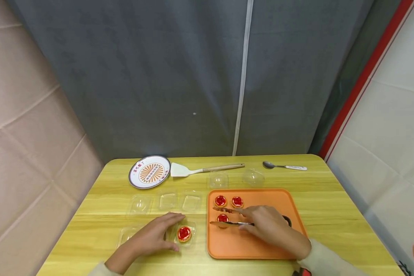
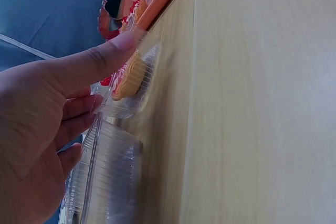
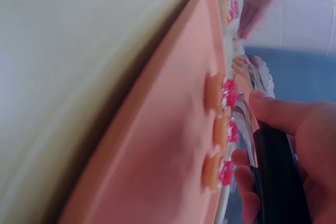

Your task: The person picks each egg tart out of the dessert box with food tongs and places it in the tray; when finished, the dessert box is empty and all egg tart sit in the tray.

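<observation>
My right hand (image 1: 263, 224) grips a pair of tongs (image 3: 278, 177) with black handles and metal arms. The tongs' arms stand apart over the orange tray (image 1: 248, 247), one on each side of a red-topped tart (image 1: 222, 218). Two more tarts, a left one (image 1: 220, 201) and a right one (image 1: 237, 202), sit behind it. My left hand (image 1: 155, 234) has thumb and fingers spread beside a clear plastic container (image 1: 192, 240), which holds another tart (image 1: 184, 234). In the left wrist view the fingertips look close to its rim; contact is hard to tell.
Several clear plastic containers (image 1: 168, 200) stand left of and behind the tray. Along the back lie a round patterned plate (image 1: 135, 177), a white spatula (image 1: 181, 170) with a wooden handle, and a spoon (image 1: 269, 165). A grey curtain (image 1: 158, 96) hangs behind the table.
</observation>
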Tool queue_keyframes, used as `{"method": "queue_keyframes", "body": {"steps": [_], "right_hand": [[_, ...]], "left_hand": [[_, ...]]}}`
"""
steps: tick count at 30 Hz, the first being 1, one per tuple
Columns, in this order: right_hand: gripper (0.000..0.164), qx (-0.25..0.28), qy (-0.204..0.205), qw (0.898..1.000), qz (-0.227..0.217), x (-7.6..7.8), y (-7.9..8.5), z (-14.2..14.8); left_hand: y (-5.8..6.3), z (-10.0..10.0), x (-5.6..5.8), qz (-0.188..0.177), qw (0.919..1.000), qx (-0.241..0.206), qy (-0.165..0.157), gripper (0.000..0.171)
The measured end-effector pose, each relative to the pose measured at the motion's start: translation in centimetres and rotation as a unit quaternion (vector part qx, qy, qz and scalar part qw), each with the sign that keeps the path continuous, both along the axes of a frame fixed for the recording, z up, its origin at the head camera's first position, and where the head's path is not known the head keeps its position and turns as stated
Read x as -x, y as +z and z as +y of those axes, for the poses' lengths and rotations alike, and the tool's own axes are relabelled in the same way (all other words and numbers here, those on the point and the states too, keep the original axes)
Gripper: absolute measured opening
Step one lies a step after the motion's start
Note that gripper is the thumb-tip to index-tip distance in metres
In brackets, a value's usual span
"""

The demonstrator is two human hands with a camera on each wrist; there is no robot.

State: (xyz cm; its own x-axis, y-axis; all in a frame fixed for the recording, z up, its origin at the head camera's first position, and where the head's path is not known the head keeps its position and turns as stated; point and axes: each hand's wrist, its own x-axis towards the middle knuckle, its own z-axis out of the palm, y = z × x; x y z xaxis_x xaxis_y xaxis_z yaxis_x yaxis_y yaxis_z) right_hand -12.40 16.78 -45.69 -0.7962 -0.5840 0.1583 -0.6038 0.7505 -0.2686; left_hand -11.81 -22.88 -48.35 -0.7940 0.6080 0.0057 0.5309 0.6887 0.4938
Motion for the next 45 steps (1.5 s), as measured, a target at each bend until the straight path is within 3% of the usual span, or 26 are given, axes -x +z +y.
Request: {"method": "queue_keyframes", "body": {"steps": [17,23,30,36,45], "right_hand": [[0.052,-0.019,0.068,0.997,-0.009,-0.4,0.8,-6.0],[0.052,-0.016,0.07,0.997,-0.023,-0.5,1.3,-7.1],[0.051,-0.049,0.085,0.995,-0.015,-0.6,1.5,-8.5],[0.049,-0.088,0.072,0.993,-0.024,-0.6,1.9,-10.0],[0.041,-0.151,0.066,0.986,0.017,-0.6,1.5,-12.0]], "left_hand": [[-1.3,0.1,0.3,0.006,0.9994,-0.03,0.016,0.086],[-1.6,0.2,0.4,0.011,0.9985,-0.052,0.015,0.085],[-1.8,0.1,0.3,0.011,0.9982,-0.054,0.022,0.087],[-2.0,0.0,0.3,0.013,0.9979,-0.06,0.02,0.087],[-2.0,0.1,0.3,0.013,0.9978,-0.062,0.018,0.086]]}}
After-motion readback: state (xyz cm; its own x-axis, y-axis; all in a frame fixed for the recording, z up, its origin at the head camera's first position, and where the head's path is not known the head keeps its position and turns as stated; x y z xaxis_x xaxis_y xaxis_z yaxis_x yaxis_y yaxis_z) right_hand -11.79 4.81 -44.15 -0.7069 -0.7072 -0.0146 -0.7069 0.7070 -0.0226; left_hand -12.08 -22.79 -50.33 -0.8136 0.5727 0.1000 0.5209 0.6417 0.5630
